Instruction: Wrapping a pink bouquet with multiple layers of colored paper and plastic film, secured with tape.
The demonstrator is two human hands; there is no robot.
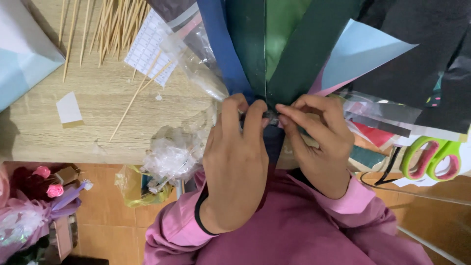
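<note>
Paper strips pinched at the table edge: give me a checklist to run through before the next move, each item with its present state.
1. Left hand has its grip on the gathered point: ok, thumb and fingers pinch it.
2. Right hand pinches the same point: ok.
3. Paper strips fan out from the pinch, blue, dark green, light green: ok.
4. Any tie or tape at the pinch: cannot tell, fingers cover it.
5. Scissors within reach: ok, green handles lie beside the right hand.
6. Wooden skewers out of the strips' way: ok, they lie apart on the table.
</note>
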